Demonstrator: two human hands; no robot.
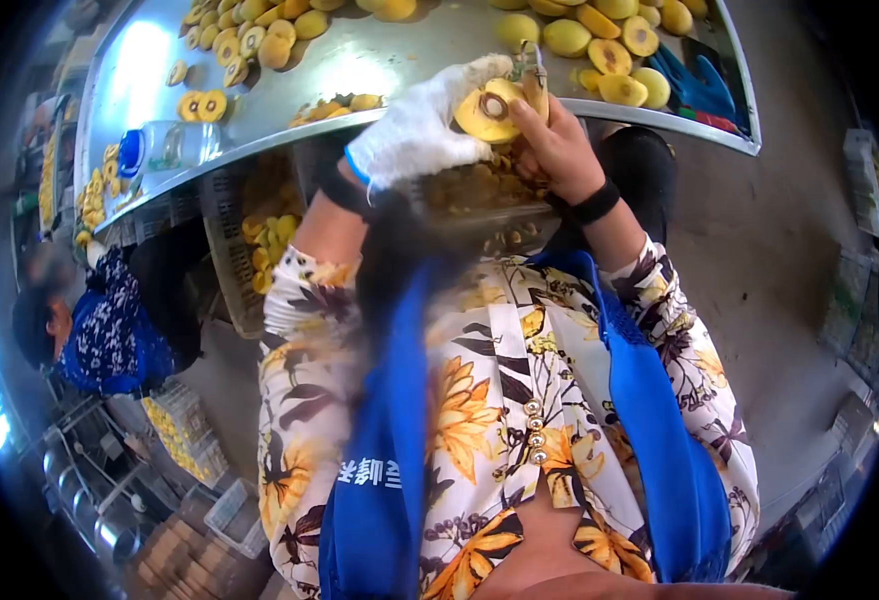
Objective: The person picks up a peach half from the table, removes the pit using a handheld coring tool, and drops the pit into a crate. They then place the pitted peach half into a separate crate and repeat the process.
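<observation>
My left hand [414, 125], in a white knitted glove, is closed around a halved yellow peach [486, 112], over the near edge of the metal table. The cut face is turned up and shows a pit in the middle. Bare, with a dark band at the wrist, my right hand [562, 150] grips a slim tool [535, 82] with a thin metal end, close beside the peach half. Its fingers partly hide the tool.
More yellow peaches [566, 38], whole and halved, lie on the metal table [259, 135]. A plastic bottle [174, 146] lies at left, and a blue glove [694, 85] at right. Below the edge stands a crate [227, 240] with peaches. Another person [109, 330] sits at left.
</observation>
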